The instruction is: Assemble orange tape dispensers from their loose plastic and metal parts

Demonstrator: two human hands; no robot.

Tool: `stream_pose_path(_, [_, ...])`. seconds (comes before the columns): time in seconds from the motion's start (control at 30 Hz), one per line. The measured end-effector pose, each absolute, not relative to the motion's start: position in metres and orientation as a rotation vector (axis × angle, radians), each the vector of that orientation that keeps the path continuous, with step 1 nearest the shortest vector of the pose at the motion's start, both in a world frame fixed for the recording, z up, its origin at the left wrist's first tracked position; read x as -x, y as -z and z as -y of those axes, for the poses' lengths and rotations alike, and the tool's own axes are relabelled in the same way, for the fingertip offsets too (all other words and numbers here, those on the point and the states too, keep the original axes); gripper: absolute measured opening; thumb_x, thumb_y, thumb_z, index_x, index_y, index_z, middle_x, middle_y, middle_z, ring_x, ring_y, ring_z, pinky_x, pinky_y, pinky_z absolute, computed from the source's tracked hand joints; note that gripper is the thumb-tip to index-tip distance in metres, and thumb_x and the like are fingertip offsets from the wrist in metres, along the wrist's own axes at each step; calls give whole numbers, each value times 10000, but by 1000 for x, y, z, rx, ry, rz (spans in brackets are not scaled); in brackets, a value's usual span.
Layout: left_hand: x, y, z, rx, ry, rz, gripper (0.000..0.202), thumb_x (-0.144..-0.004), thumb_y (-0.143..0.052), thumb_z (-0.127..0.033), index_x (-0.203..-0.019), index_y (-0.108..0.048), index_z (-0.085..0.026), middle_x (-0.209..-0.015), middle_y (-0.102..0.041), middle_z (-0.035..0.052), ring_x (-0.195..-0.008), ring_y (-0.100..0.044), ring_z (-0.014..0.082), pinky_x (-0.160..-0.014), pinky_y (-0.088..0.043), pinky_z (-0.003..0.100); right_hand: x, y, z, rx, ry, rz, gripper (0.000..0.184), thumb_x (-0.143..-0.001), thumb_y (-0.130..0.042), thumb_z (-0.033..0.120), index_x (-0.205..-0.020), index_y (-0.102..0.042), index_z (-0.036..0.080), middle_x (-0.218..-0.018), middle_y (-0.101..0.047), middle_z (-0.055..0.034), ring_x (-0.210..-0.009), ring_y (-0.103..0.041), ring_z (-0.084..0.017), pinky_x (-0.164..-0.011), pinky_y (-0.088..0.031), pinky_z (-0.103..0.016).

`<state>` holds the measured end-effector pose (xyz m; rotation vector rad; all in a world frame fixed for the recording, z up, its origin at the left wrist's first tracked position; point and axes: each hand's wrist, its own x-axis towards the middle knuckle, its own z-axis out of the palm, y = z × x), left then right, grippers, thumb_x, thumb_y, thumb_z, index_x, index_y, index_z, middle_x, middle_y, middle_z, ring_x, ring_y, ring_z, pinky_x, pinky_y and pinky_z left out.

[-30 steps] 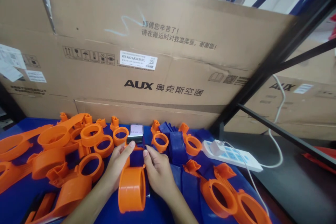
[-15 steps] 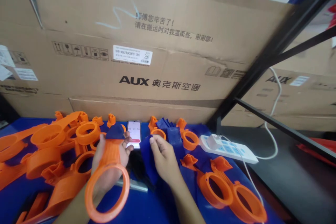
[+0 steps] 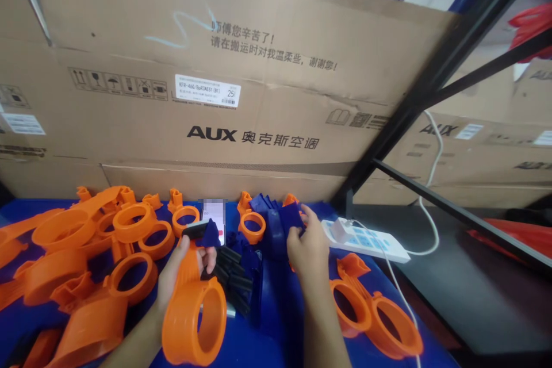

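Note:
My left hand (image 3: 169, 279) grips an orange plastic ring with a flat stem (image 3: 185, 325) by that stem, the ring hanging toward me. At the stem's top sit a black strip (image 3: 195, 230) and a small blue piece (image 3: 211, 236); how they join is unclear. Pinched in my right hand (image 3: 309, 247) is a flat dark blue piece (image 3: 291, 218), held over more blue pieces (image 3: 273, 230) on the table. Several black strips (image 3: 235, 279) lie between my hands. Just behind my left hand, a phone (image 3: 218, 215) stands or leans.
Many orange ring parts (image 3: 75, 229) are heaped on the left of the blue table (image 3: 282, 328). More orange rings (image 3: 390, 351) lie at the right, near a white power strip (image 3: 379, 244) with a cable. A large cardboard box (image 3: 267, 98) walls the back, beside a black metal frame (image 3: 401, 103).
My right hand has moved right with a blue piece, away from my left hand. The orange ring in my left hand has turned sideways, and a black strip now shows at its top.

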<state>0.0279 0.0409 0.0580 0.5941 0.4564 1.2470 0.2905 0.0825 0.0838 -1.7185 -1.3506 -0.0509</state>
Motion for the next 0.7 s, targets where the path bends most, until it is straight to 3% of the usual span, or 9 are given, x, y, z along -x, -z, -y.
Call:
stream_pose_path(0.2, [-38,-50,-38,-697,-1293,-594,425,-872,-682,-556,-893,-672,-131,-729,-635,66,-611,-544,150,-579,-445,263,-291,-64,-87,1836,89,1548,521,-840,-488,153,-1352,-587,135,-1140,-609,-189,-1055,-614,-336,-914,-521,-469])
stream_pose_path(0.4, [-44,-45,-39,-941,-1296,-870,327,-877,-724,-483,-911,-638,-169,-771,-655,37,-630,-572,142,-571,-425,250,-285,-69,-86,1899,209,1454,494,-870,-578,239,-1361,-591,182,-1187,-575,-195,-1102,-564,-399,-874,-491,-552])
stream_pose_path(0.5, [-45,-42,-41,-996,-1291,-934,317,-886,-715,-483,-879,-619,-181,-755,-631,5,-581,-547,113,-546,-395,238,-271,-81,-78,1590,234,1462,394,-926,-548,269,-1307,-624,200,-1198,-591,-177,-1116,-569,-370,-926,-481,-573])
stream_pose_path(0.57, [-46,-41,-42,-1003,-1310,-955,320,-889,-708,-485,-859,-609,-182,-736,-622,-4,-561,-540,108,-542,-394,239,-259,-88,-69,1272,78,1624,333,-970,-514,258,-1279,-630,214,-1151,-640,-137,-1074,-614,-301,-948,-510,-495])
stream_pose_path(0.7, [-47,-42,-44,-982,-1349,-942,316,-885,-710,-476,-842,-615,-177,-693,-620,-7,-542,-549,116,-541,-418,244,-236,-91,-53,927,-275,1989,436,-949,-580,240,-1384,-575,232,-1098,-705,-88,-947,-673,-228,-886,-567,-387])
